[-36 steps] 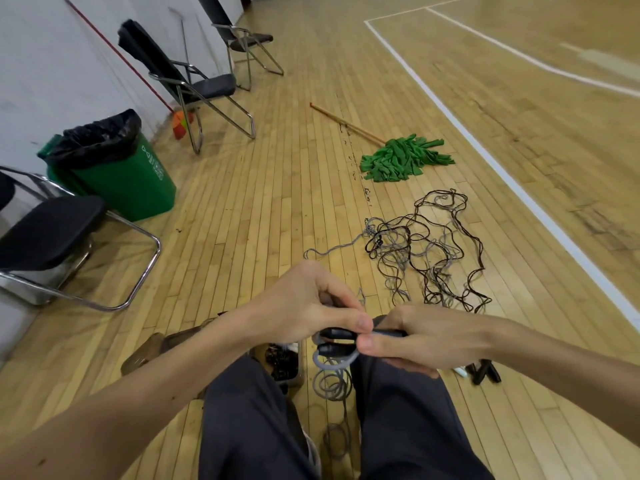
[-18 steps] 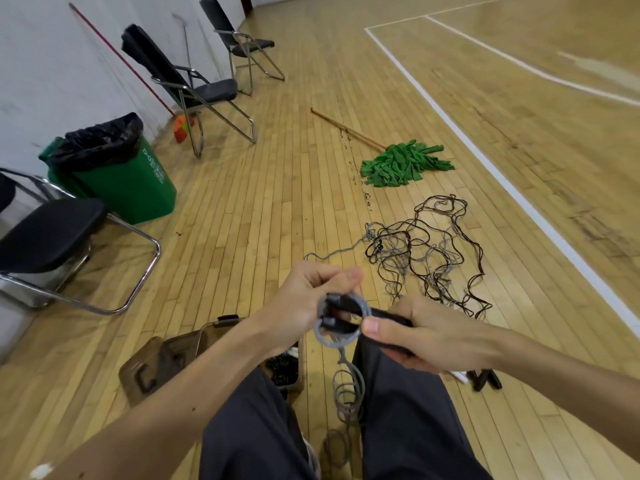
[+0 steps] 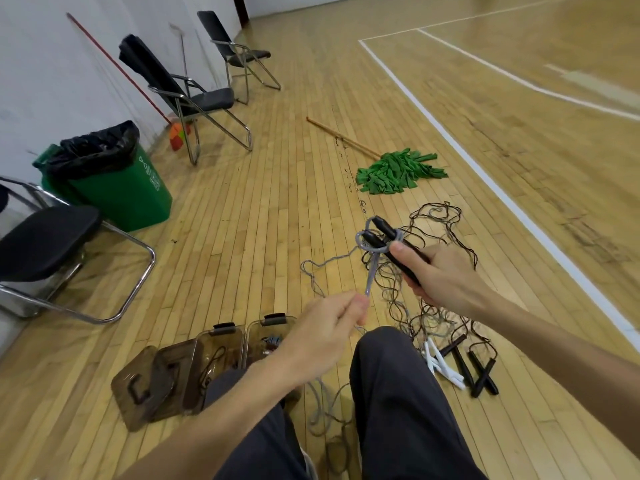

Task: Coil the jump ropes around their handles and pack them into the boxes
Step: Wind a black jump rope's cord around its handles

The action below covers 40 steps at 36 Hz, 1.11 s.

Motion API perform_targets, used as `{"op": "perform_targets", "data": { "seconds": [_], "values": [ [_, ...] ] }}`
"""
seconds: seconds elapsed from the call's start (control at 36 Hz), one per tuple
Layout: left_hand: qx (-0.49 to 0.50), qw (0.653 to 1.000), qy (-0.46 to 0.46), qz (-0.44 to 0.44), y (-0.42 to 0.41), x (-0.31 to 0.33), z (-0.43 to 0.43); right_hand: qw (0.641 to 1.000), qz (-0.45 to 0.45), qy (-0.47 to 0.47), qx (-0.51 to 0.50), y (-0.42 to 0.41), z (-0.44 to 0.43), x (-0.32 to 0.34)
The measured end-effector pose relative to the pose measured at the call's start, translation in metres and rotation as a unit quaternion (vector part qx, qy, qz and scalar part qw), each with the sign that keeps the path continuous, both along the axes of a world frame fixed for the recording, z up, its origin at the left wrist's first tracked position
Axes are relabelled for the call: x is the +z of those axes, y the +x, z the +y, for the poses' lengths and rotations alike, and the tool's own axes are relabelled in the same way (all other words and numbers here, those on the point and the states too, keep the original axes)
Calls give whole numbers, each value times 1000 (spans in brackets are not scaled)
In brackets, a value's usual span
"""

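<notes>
The hall is bright and evenly lit, with no hard shadow anywhere. A pale sheen lies on the wooden floor (image 3: 277,202) at the far right, where the boards look washed out. Under the nearest folding chair (image 3: 48,237) and beside the green bin (image 3: 117,199) the shadows are weak and soft-edged. The white wall (image 3: 52,64) is nearly overexposed. The wide lens bends the picture: the white court line (image 3: 519,210) bows and the boards fan outward toward the edges. The left hand (image 3: 325,327) is a little smeared where it pinches the grey rope (image 3: 371,271). The right hand (image 3: 440,275), gripping the black handles (image 3: 384,231), looks sharper. Fine detail is soft everywhere.
</notes>
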<state>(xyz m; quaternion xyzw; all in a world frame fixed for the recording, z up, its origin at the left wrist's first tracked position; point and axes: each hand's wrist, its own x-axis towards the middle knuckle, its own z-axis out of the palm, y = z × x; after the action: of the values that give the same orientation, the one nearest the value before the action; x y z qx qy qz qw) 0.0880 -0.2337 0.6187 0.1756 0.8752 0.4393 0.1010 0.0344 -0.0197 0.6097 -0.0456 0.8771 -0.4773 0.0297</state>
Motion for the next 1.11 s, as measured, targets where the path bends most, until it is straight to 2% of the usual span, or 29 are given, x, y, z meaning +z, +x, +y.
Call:
{"op": "perform_targets", "data": {
  "seconds": [0.06,0.19,0.36,0.56,0.69,0.86,1.11],
  "values": [
    [-41,993,-93,66,1,6,3,999,9,46,-10,-5,-2,-11],
    [-99,956,-230,150,1,24,-2,994,17,105,7,-6,-9,-19],
    [-170,902,-350,188,-6,49,-13,979,-28,190,64,0,-23,-23],
    [-211,900,-350,153,-19,72,-33,950,-161,215,162,19,-40,-7],
    [-216,909,-321,153,-27,77,-41,932,-199,207,222,29,-43,7],
    [-206,942,-238,114,-32,77,-45,924,-212,177,266,39,-42,21],
    [-191,970,-131,66,-41,68,-49,928,-199,123,290,54,-39,34]
  ]
}}
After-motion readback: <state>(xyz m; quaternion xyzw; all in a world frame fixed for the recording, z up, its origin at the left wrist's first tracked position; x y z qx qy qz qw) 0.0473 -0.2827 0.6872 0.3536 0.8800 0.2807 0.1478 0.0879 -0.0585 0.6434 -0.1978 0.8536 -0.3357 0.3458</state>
